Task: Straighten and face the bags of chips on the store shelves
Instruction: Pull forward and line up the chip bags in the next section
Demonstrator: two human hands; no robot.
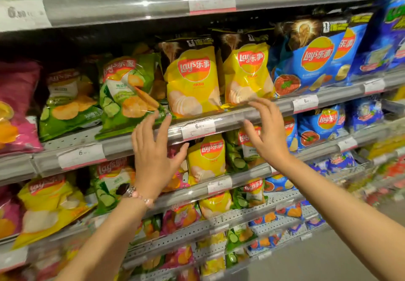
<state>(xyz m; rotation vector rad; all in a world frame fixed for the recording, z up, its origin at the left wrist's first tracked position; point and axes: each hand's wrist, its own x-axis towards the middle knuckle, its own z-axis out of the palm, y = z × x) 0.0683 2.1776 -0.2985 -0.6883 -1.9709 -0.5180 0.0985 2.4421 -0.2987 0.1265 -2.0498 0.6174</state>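
Observation:
Two yellow chip bags stand upright side by side on the middle shelf, the left one (192,79) and the right one (247,70). A green cucumber bag (127,92) leans beside them on the left, and another green bag (68,101) is further left. Blue bags (311,61) stand to the right. My left hand (155,149), fingers spread, is raised in front of the shelf rail below the green and yellow bags. My right hand (265,127), also open with spread fingers, hovers just under the right yellow bag. Neither hand holds anything.
A grey shelf rail (236,118) with price tags (198,129) runs under the bags. A pink bag (15,105) sits at far left. Lower shelves hold several more yellow, green, pink and blue bags. The upper shelf rail (131,7) is above. Floor shows at bottom right.

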